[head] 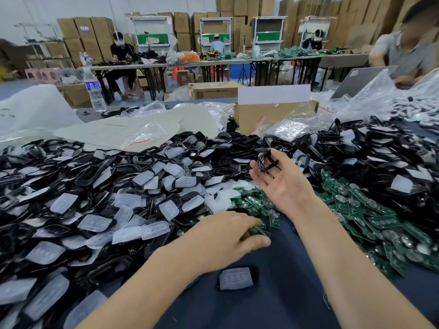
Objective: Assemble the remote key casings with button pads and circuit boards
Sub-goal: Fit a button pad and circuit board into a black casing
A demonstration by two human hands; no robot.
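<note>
The left hand [228, 236] pinches a green rectangular circuit board [257, 231], best lifting one only, by its edges, while the spread right hand [281, 184] cradles a black plastic casing frame [267, 162].

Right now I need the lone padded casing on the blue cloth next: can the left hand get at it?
Probably yes: the casing lies uncovered close beside the left hand, though that hand's fingers already grip a circuit board.

Left hand [225, 236] partly hides circuit board [258, 230]; blurred black piece [267, 162], perhaps casing.
</note>
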